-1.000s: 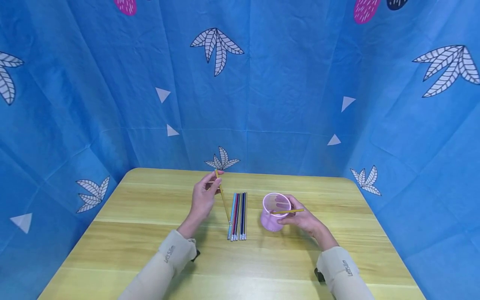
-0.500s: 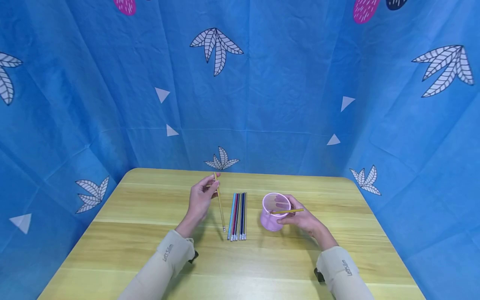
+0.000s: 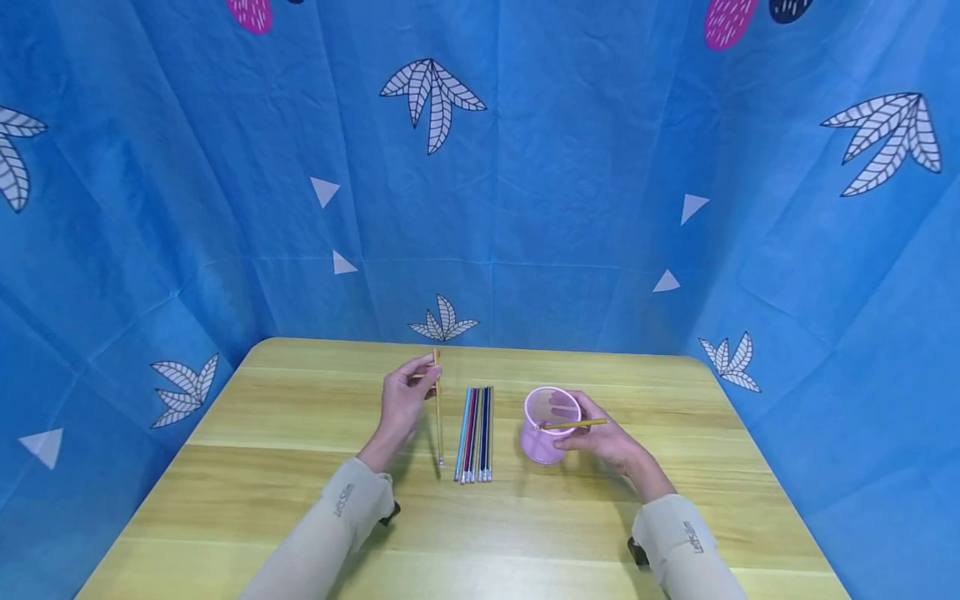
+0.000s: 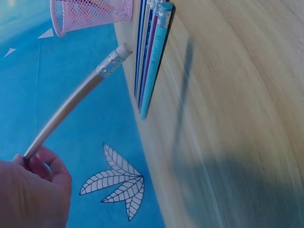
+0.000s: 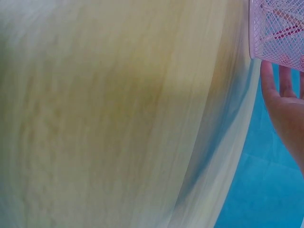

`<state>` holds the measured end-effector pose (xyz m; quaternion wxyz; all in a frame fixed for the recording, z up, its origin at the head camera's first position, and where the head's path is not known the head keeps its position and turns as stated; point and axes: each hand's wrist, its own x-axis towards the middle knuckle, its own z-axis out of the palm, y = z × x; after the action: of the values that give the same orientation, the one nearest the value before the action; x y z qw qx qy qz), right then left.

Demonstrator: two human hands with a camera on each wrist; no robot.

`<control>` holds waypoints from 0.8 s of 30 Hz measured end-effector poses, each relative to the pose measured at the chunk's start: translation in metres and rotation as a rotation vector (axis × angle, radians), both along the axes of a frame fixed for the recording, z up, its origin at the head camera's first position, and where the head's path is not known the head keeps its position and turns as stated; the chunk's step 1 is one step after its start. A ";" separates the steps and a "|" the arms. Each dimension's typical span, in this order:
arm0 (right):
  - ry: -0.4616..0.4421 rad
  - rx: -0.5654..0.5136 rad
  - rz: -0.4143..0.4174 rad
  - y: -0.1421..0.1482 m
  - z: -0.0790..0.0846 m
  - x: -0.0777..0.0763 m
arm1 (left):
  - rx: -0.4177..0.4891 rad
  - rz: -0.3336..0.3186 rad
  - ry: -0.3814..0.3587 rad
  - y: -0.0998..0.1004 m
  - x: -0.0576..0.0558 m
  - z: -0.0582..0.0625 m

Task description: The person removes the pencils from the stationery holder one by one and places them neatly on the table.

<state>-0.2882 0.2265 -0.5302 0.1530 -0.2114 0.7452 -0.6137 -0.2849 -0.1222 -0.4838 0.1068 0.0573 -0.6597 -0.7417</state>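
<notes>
My left hand [image 3: 399,410] pinches a yellow pencil [image 3: 439,421] near its far end. The pencil hangs steeply, its white eraser [image 4: 124,51] lowest, just left of a row of pencils [image 3: 475,435]. In that row a light blue pencil [image 4: 155,66] lies outermost on the left, with the row's erasers toward me. My right hand [image 3: 609,440] grips a pink mesh pen cup [image 3: 542,447] from its right side. Another yellow pencil [image 3: 588,422] leans in the cup, its end sticking out over the rim toward my right hand. In the right wrist view the fingers [image 5: 286,85] wrap the cup's mesh.
A wooden table [image 3: 480,550] lies under everything, with rounded far corners. Blue cloth [image 3: 570,250] printed with leaves and triangles hangs behind it and at both sides. The pen cup stands right of the pencil row.
The eraser end of the pencil in my left hand has swung left, off the row, and the pencil hangs more upright. My right hand and the cup stay where they were.
</notes>
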 end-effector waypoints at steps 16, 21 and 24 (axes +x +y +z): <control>-0.001 0.031 -0.016 0.000 -0.001 -0.002 | -0.057 0.013 -0.065 0.004 -0.011 -0.010; -0.011 0.027 -0.017 0.001 0.000 -0.001 | -0.085 0.020 -0.077 0.005 -0.014 -0.012; -0.004 0.027 -0.009 0.001 -0.001 -0.001 | -0.095 0.017 -0.097 0.004 -0.015 -0.013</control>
<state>-0.2896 0.2277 -0.5309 0.1545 -0.2047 0.7540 -0.6047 -0.2999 -0.1177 -0.4968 0.0836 0.0938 -0.6980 -0.7049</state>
